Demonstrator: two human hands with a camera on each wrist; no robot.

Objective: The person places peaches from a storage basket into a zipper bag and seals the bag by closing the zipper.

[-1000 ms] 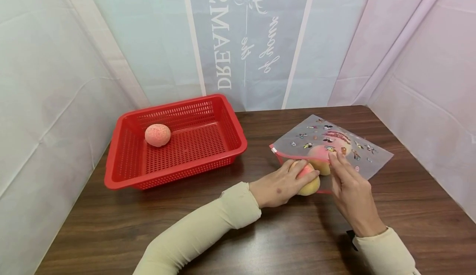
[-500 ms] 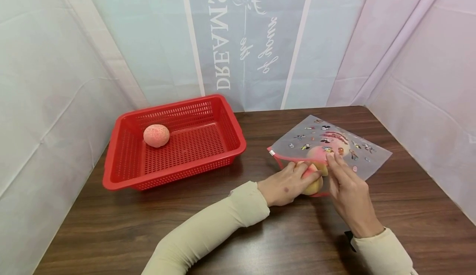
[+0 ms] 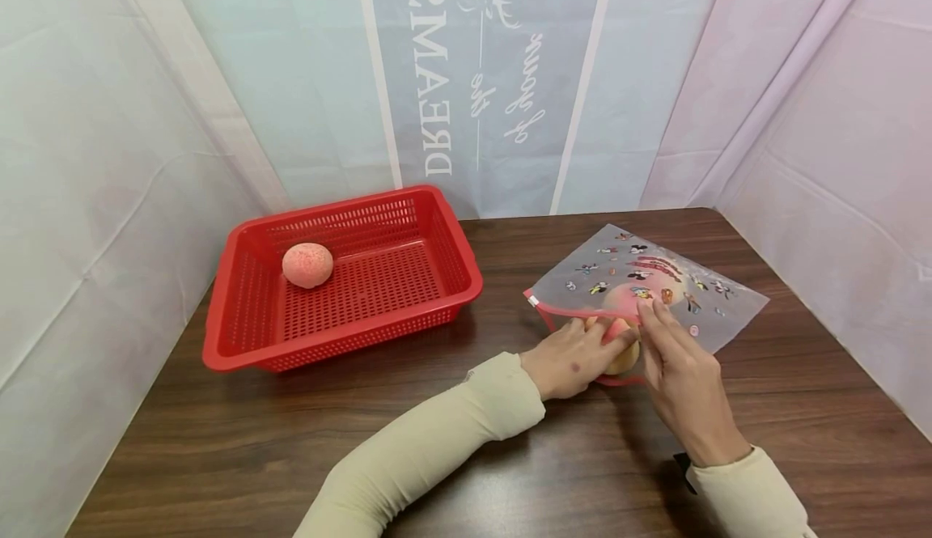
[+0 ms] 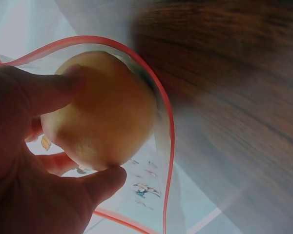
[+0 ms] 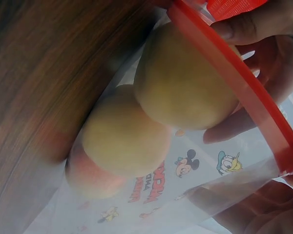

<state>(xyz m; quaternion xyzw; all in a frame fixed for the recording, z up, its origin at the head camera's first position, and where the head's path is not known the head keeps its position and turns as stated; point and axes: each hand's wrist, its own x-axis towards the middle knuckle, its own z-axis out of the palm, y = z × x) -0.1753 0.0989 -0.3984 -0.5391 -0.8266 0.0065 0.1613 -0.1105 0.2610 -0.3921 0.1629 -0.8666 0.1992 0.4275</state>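
My left hand (image 3: pixel 575 360) grips a yellow-and-pink peach (image 4: pixel 107 112) with thumb and fingers spread round it, inside the mouth of a clear slider zip bag (image 3: pixel 582 267). Cartoon figures are printed on the bag, and a red zip strip (image 5: pixel 234 73) edges its opening. On the mouth's right side, my right hand (image 3: pixel 688 384) pinches the upper edge and keeps it lifted. Deeper in the bag lie a yellowish peach (image 5: pixel 127 131) and a pinker peach (image 5: pixel 90 175); the held one is right against the nearer of them in the right wrist view.
A red perforated plastic basket (image 3: pixel 342 352) stands on the left of the brown wooden table (image 3: pixel 218 457), with one pink peach (image 3: pixel 307 265) in it. A white slider (image 3: pixel 533 299) sits at the bag's left corner. Cloth walls (image 3: pixel 837 174) enclose the table's back and sides.
My left hand has moved right, carrying its peach deeper into the bag's mouth. The right hand stays nearly in place at the bag's edge.
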